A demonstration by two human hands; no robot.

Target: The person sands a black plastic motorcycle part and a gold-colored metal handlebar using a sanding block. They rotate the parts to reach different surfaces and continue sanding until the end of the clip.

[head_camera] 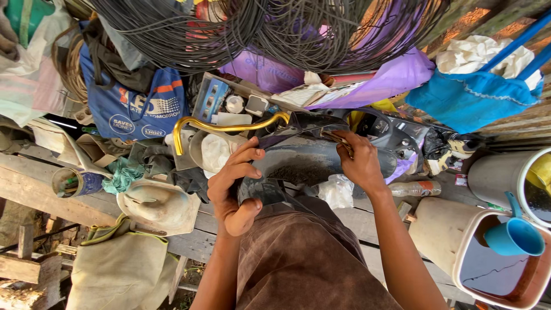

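Dark curved plastic panel (313, 161), held across lap

a blue printed bag (135, 106) hangs upper left; a labelled plastic bottle (416, 188) lies right of centre.

Dark curved panel (310, 163): lower end hidden behind left hand (235, 186).
White bucket (505, 258): cut by right edge.
Wire coils (258, 28): tops cropped.

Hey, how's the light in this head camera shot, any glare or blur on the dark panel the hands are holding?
Head view: even daylight, soft shadows. The dark panel shows a pale sheen along its curve, no harsh glare. The left hand and right hand gripping it are sharp, without motion blur. The gold curved bar glints brightly. Wide-angle bending stretches the edges, as at the blue cup.
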